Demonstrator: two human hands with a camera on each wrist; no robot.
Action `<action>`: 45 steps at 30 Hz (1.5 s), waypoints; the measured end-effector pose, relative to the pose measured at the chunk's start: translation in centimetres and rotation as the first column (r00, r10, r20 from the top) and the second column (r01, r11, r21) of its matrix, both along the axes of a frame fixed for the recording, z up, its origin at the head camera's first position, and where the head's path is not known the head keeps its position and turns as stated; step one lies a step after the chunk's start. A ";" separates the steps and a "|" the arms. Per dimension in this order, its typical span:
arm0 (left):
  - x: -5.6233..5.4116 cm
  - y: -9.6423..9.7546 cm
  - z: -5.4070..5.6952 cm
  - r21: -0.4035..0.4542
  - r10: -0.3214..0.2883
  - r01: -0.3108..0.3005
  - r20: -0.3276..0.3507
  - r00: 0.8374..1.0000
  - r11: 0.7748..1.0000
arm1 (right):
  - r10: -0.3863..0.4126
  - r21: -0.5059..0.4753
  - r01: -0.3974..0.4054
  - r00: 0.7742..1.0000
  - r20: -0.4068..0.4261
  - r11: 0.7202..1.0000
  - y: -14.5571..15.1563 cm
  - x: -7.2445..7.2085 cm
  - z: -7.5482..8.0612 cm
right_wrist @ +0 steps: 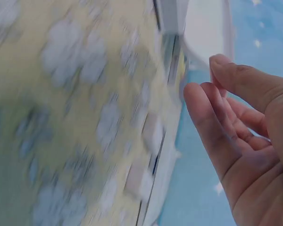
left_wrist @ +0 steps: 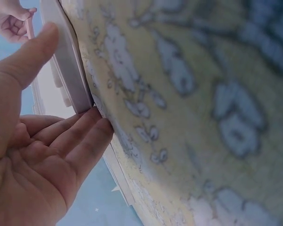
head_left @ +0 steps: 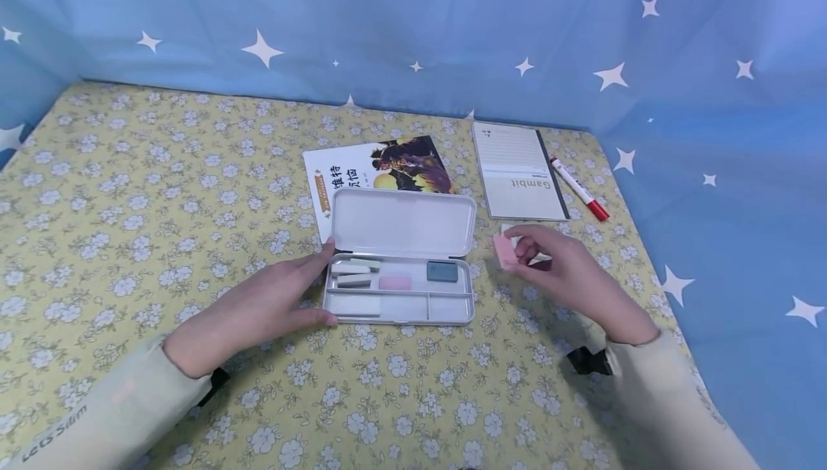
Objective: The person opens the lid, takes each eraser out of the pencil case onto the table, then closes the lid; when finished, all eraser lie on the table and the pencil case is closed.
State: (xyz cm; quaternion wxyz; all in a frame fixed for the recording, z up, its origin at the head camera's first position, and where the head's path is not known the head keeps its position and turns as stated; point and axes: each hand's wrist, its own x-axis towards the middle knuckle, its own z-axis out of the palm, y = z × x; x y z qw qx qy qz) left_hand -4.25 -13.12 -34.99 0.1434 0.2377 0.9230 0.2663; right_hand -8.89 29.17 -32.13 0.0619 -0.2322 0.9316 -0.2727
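A white pencil case (head_left: 450,306) lies with its lid (head_left: 403,222) raised. In it are several white erasers (head_left: 355,305), a pink eraser (head_left: 395,283) and a dark green eraser (head_left: 442,271). My left hand (head_left: 278,301) spans the case's left end; its fingers are fairly straight, the thumb at the front edge and fingertips at the back corner. Right of the case, my right hand (head_left: 558,262) pinches another pink eraser (head_left: 505,252) between thumb and fingers. That eraser is hardly visible in the right wrist view, where two pale blocks (right_wrist: 139,180) lie on the cloth.
Behind the case lies a book (head_left: 381,165), partly covered by the lid. A notebook (head_left: 523,172) marked Gambit is at the back right, with a red-capped marker (head_left: 581,190) beside it. Flowered cloth (head_left: 161,204) covers the table; a blue starred curtain (head_left: 413,25) hangs behind.
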 end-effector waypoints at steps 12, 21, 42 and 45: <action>0.0 0.0 0.0 0.000 0.004 -0.004 0.003 1.000 1.000 | -0.157 0.070 0.158 0.987 -0.027 0.985 4.8 -0.5 -0.6; 0.0 0.0 -0.1 -0.001 0.008 -0.008 0.008 1.000 1.000 | -0.208 0.098 0.208 0.978 -0.015 0.973 6.6 -0.9 -0.9; 0.1 0.0 0.0 -0.011 0.003 -0.003 0.005 1.000 1.000 | -0.267 0.162 0.247 0.957 0.111 0.955 9.6 -2.4 -2.7; 0.1 0.0 -0.1 -0.008 0.001 -0.001 0.010 1.000 1.000 | -0.272 0.173 0.248 0.953 0.133 0.953 9.7 -2.4 -2.7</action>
